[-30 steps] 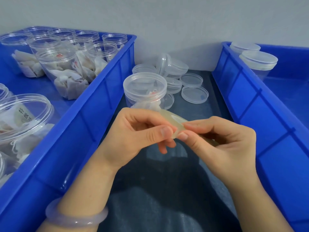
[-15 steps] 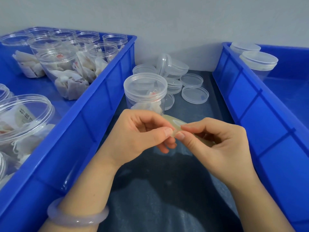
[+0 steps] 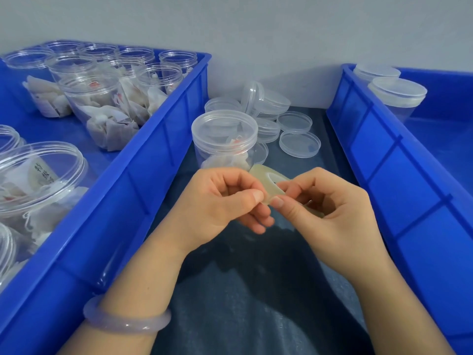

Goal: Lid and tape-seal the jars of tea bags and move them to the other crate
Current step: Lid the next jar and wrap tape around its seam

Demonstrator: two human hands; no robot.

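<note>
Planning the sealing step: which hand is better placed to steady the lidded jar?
Left. The left hand is right in front of the jar and only pinches the edge of the tape; the right hand grips the tape and lies farther off.

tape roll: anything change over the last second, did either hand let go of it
Nothing visibly changed. The left hand and right hand both keep their pinch grip on the tape roll, thumbs meeting at its edge; neither let go. The lidded jar behind them, loose lids, left crate and right crate stayed put.
</note>
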